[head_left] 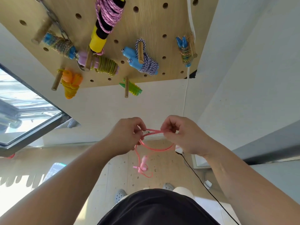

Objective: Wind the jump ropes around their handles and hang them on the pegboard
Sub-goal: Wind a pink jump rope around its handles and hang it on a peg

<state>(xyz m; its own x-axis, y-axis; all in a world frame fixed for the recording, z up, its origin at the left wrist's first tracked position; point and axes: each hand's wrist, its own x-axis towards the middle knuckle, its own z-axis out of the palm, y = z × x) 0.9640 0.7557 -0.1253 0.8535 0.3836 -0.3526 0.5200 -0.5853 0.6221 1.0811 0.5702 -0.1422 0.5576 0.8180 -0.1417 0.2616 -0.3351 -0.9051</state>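
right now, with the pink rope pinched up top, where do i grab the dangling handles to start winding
Take the pink handles round their middle, coming in from the side. They seem to hang bunched together, roughly upright, below the loop of pink rope, so a sideways wrap would likely catch both at once. Loose cord trails beneath them, so coming from below risks snagging it.

The pegboard [151, 21] and the wound jump rope [107, 18] at upper centre run off the top edge. The left hand [125, 135] and right hand [183, 135] hide the tips of their curled fingers [168, 124] and the pinched stretches of the pink rope [154, 148]. Its dangling handles [143, 164] are blurred.
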